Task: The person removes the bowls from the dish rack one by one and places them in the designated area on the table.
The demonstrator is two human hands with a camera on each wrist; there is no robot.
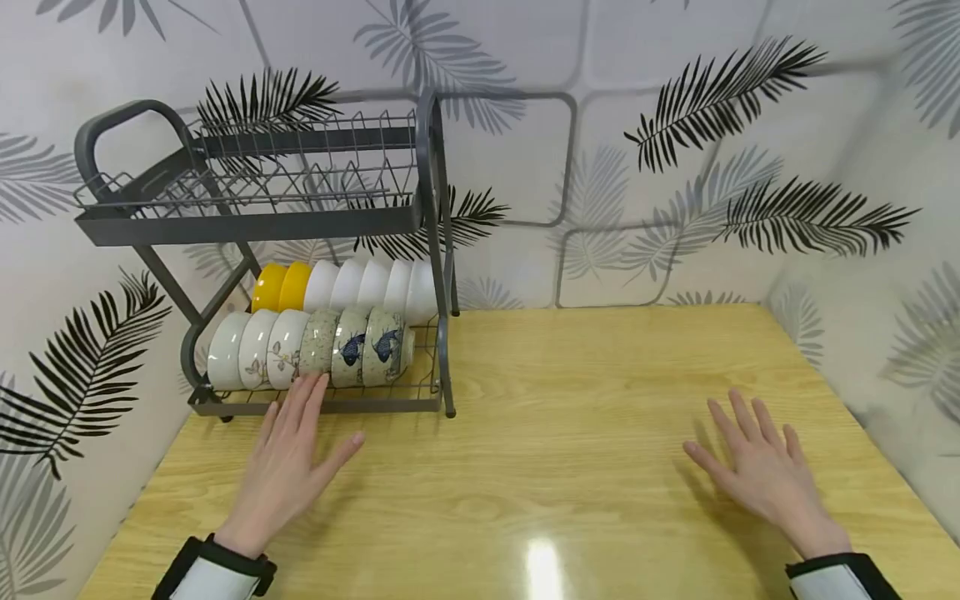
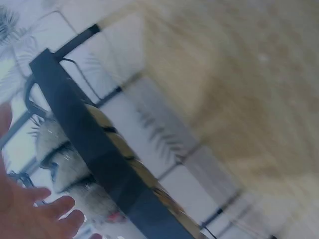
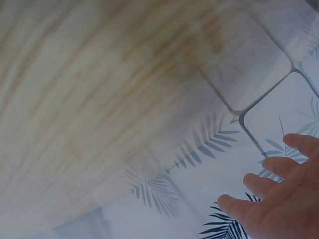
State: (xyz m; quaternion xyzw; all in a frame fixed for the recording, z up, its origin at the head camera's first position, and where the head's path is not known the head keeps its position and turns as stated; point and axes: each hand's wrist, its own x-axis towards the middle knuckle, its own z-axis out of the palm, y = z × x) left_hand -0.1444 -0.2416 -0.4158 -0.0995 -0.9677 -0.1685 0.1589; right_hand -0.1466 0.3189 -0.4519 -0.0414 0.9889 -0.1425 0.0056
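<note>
My left hand (image 1: 288, 467), fingers extended and thumb spread, is in front of the dish rack's lower front rail (image 1: 390, 406) and holds nothing. Its fingertips overlap that rail in the head view; whether they touch is unclear. Just behind them, the lower tier carries a front row of bowls on edge: a plain pale bowl (image 1: 225, 350), floral white bowls (image 1: 285, 350), a speckled bowl (image 1: 318, 342) and fish-patterned bowls (image 1: 382, 346). Yellow bowls (image 1: 268, 287) and white bowls (image 1: 347, 283) form the back row. Over the table's right side, my right hand (image 1: 765, 475) is spread, holding nothing.
The dark grey rack's upper wire tier (image 1: 262, 227) overhangs the bowls and shows no dishes. A side post (image 1: 435, 250) bounds the rack on the right. The wood-grain table (image 1: 562, 417) meets a leaf-patterned wall (image 1: 510, 167) behind and at both sides.
</note>
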